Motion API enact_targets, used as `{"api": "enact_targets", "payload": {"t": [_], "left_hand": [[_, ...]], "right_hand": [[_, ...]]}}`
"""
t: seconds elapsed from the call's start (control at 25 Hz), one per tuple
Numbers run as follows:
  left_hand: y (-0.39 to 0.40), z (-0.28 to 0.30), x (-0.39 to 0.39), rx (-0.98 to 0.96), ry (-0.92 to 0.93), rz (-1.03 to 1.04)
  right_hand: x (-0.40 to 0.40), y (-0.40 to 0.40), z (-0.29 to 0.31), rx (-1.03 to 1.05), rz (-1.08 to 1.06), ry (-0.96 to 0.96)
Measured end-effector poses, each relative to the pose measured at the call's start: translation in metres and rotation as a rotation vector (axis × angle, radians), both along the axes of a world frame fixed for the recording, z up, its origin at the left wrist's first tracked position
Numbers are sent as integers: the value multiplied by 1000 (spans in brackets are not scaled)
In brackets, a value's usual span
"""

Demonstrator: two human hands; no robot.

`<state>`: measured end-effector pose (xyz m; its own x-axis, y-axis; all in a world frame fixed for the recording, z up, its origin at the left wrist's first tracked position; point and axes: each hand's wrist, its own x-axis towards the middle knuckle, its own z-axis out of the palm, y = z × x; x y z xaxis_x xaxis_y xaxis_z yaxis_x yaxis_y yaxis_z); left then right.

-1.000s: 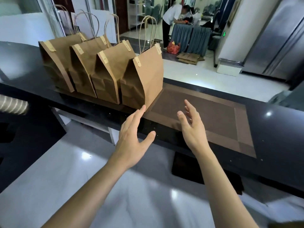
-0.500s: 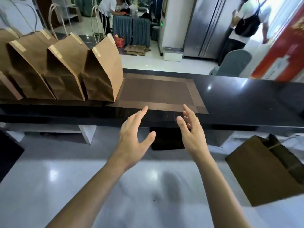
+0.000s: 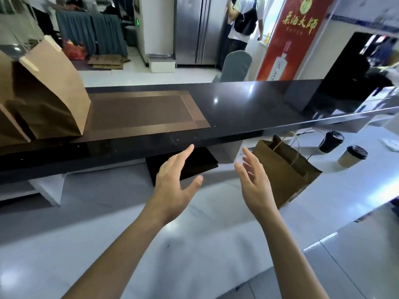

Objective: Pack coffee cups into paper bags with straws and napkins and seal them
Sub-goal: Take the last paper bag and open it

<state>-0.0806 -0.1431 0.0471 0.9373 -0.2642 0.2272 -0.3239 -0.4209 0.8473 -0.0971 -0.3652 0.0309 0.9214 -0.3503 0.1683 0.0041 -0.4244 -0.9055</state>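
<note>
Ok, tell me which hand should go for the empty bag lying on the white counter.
Right. The right hand is open and hovers just beside the flat paper bag, which lies to its right. The left hand, also open, is farther off and would have to cross over the right arm.

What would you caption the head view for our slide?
Both open hands hover near an unpacked paper bag and two lidded coffee cups.

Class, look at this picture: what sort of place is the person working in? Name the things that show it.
Probably a café or drinks counter in a shop or hall. A long black counter separates staff from the public floor, lidded takeaway cups and a paper bag sit on the white worktop, and a steel fridge stands behind.
</note>
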Motion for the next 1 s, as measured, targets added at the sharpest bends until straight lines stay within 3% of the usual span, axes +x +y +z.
{"api": "enact_targets", "payload": {"t": [0.52, 1.0], "left_hand": [[-185, 7, 14, 68, 39, -193], [-256, -27, 110, 41, -44, -197]], "right_hand": [[-65, -163, -14, 35, -216, -6], [-54, -204, -47, 115, -401, 72]]}}
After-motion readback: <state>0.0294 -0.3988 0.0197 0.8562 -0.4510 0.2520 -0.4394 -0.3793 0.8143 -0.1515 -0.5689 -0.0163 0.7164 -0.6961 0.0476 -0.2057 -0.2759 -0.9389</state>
